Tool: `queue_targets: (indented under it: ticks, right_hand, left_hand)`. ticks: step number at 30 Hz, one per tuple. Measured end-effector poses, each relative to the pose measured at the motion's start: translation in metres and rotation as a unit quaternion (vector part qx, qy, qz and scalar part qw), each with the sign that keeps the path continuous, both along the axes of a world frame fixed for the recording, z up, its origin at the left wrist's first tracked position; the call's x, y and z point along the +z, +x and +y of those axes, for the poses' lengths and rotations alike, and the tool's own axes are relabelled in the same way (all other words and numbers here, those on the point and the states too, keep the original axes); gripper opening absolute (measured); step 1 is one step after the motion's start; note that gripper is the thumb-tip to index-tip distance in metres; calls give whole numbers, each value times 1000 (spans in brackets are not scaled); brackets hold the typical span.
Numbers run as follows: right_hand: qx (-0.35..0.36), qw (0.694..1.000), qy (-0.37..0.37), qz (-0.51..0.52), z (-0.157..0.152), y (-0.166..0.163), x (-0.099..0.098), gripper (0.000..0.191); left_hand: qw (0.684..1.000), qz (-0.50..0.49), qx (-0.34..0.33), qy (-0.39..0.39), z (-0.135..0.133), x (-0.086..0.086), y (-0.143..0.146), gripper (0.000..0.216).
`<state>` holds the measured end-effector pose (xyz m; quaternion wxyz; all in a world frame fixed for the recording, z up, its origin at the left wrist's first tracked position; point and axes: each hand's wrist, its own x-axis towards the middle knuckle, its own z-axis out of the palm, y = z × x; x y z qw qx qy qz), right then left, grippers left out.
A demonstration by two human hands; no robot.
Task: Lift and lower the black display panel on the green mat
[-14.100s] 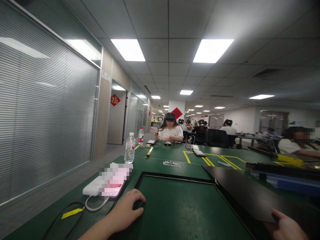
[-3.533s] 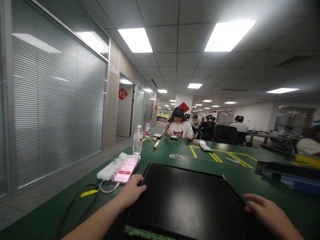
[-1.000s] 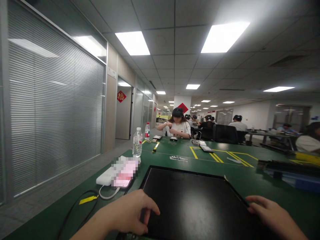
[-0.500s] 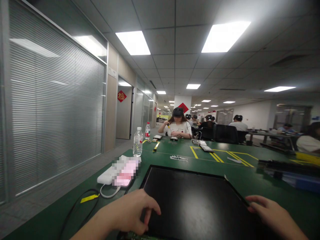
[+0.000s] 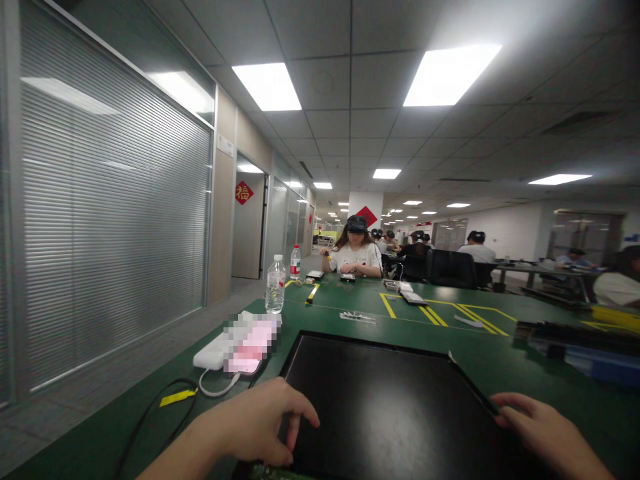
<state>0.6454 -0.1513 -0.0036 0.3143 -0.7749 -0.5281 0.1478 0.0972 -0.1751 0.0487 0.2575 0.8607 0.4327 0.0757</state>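
A flat black display panel, like a laptop-sized screen with a thin frame, lies in front of me and reflects a ceiling light. My left hand is at its lower left edge, the index finger curved above the screen, thumb and another finger closed near the edge. My right hand has its fingers closed on the panel's right edge; the thumb is partly hidden. Under my left hand, a strip of green circuit board shows at the bottom.
On the green table to the left are a phone, a white power bank with cable, and a water bottle. Silvery strips lie beyond the panel. A dark stack stands right. A person sits opposite.
My hands and the panel have hardly moved. The person opposite has lowered a raised hand from beside the head.
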Motion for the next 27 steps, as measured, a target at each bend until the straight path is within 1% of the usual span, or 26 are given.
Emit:
queue_targets:
  ticks: [3,10,13,17,22,24,27]
  right_hand:
    - [9,1000,8,-8,1,4,-3,46]
    - [4,1000,9,-16,4,6,-7,47]
    - [5,1000,15,-25,3,5,-7,46]
    - [7,1000,2,-14,0,2,-4,51]
    - [-8,1000,7,-2,-1,-1,-5,54]
    - [-10,1000,16,-2,0,1,-7,53]
    - [5,1000,21,-8,2,6,-10,51]
  left_hand:
    - [1000,4,-5,6,-1,1,2,66]
    - [998,-15,-43,30,0,-4,2,64]
    - [998,-13,-47,29,1,-6,2,65]
    - [999,-8,-41,29,0,-3,5,63]
    - [999,-20,-7,-37,2,0,7,62]
    - [999,-39,25,-11,5,0,6,56]
    - [991,-60,83,81,11,-5,2,44]
